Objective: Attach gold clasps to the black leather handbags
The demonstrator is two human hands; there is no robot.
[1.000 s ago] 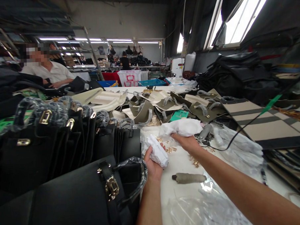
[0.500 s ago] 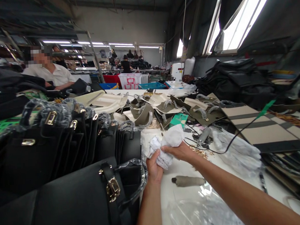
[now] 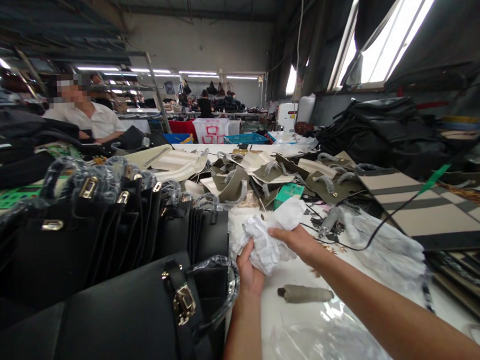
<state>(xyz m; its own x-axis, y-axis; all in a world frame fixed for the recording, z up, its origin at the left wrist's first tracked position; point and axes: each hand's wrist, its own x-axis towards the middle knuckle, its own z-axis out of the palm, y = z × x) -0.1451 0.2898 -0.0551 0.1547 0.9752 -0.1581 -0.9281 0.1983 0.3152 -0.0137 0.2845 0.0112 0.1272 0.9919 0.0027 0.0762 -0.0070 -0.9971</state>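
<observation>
My left hand [image 3: 248,270] and my right hand [image 3: 296,242] both clutch one bundle of crumpled white tissue paper [image 3: 266,240] over the white table [image 3: 288,316]. The fingers of each hand are closed round the paper, which bulges out above and between them. Just left of my left hand stands a black handbag [image 3: 122,323] with a gold clasp [image 3: 184,303] and a handle wrapped in clear film. A grey sleeve-like roll [image 3: 306,293] lies on the table below my right hand. Small gold metal fittings [image 3: 330,246] are scattered just right of my right hand.
A row of black handbags [image 3: 106,223] lines the left side. Olive and cream bag panels [image 3: 263,173] are heaped further back. Clear plastic bags [image 3: 386,242] and a black cable [image 3: 385,216] lie at the right, striped panels [image 3: 428,209] beyond. A person in a white shirt [image 3: 90,120] sits at far left.
A second ago each hand held its own wad of white paper, apart. My right hand came in toward the left, and both now grip the paper pressed together as one bundle.
</observation>
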